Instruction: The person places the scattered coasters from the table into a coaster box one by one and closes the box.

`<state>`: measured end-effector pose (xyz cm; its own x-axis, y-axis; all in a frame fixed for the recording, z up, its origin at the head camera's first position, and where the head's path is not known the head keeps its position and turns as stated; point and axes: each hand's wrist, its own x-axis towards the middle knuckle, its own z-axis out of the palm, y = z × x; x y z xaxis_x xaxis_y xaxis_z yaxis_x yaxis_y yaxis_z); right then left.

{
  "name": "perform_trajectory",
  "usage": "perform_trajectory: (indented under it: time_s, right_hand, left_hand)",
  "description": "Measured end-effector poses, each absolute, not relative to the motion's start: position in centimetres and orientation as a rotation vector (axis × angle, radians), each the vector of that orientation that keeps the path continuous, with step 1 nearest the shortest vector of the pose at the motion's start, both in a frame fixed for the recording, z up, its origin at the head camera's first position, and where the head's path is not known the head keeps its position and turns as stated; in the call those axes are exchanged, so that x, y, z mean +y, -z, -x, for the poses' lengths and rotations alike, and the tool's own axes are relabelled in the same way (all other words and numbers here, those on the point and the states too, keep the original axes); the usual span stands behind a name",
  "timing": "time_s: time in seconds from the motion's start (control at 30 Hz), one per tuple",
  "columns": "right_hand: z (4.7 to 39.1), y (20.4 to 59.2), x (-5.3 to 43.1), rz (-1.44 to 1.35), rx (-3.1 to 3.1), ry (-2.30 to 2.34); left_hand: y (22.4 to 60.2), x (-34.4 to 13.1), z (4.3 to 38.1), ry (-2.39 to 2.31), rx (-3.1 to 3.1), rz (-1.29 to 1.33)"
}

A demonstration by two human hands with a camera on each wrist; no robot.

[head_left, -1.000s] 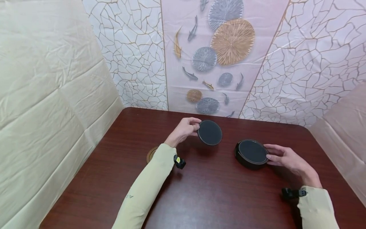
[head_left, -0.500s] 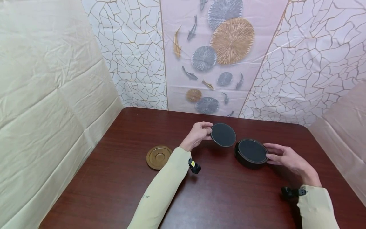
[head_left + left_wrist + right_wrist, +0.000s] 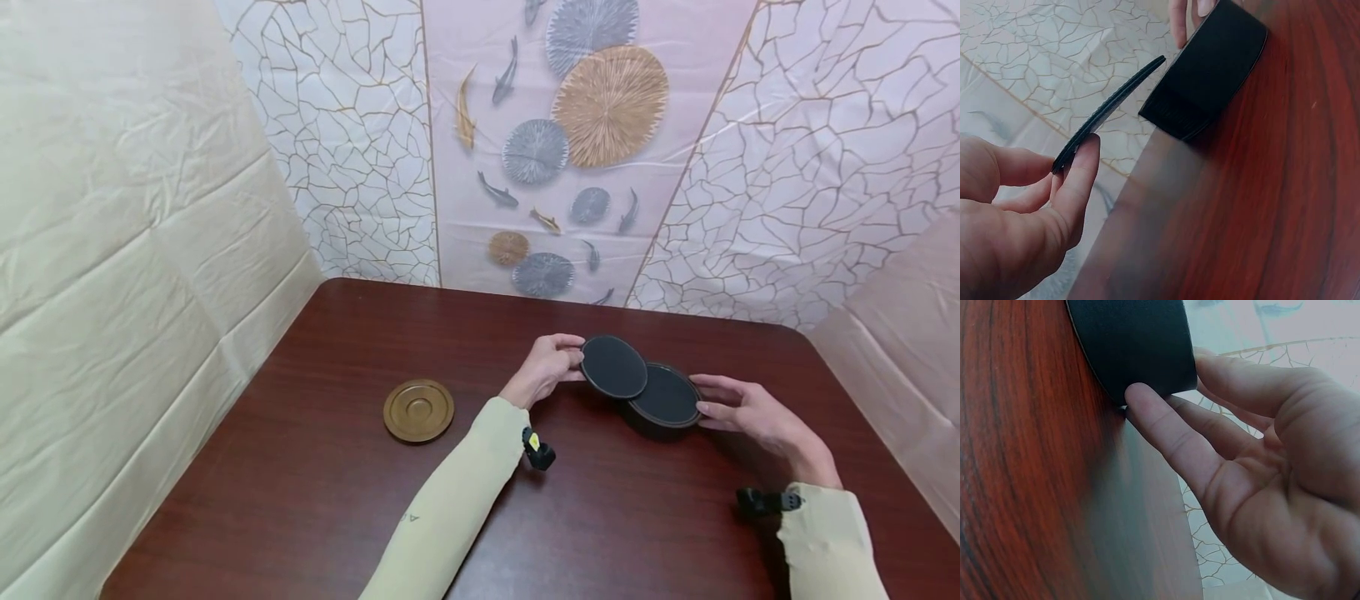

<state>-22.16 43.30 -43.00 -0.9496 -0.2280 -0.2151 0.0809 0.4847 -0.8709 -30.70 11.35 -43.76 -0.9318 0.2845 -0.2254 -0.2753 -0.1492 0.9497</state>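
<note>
My left hand pinches a thin black round coaster at its left edge, thumb on one face and fingers on the other. Seen from the left wrist, that coaster is tilted and raised beside a black round coaster holder. In the head view it overlaps the left part of the holder, where another black coaster lies on top. My right hand touches the holder's right side with nearly straight fingers. Its thumb is up at the holder's rim, as the right wrist view shows.
A brown round dish-like disc with ringed grooves lies on the dark red wooden table, left of my left forearm. Patterned cloth hangs behind the table, with pale cloth walls at its sides.
My left hand has carried its coaster rightward and nearer, from apart to overlapping the holder in the head view. The brown disc has come out from behind the sleeve. My right hand has stayed put.
</note>
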Motion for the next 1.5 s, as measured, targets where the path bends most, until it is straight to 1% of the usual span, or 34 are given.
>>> perform_trajectory:
  time_s: [0.4, 0.8, 1.13, 1.5]
  right_hand:
    - [22.1, 43.3, 43.4, 0.157, 2.418, 1.488]
    - [22.2, 43.2, 43.3, 0.176, 2.404, 1.498]
    - [22.3, 43.3, 43.5, 0.214, 2.37, 1.533]
    - [22.2, 43.6, 43.9, 0.346, 2.279, 1.614]
  left_hand:
    - [44.0, 15.0, 29.3, -2.204, 1.693, -0.004]
    - [44.4, 17.2, 28.2, -2.181, 1.795, 0.036]
    - [44.1, 17.8, 27.6, -1.991, 2.091, 0.044]
    - [45.0, 18.0, 28.0, -1.906, 2.146, 0.002]
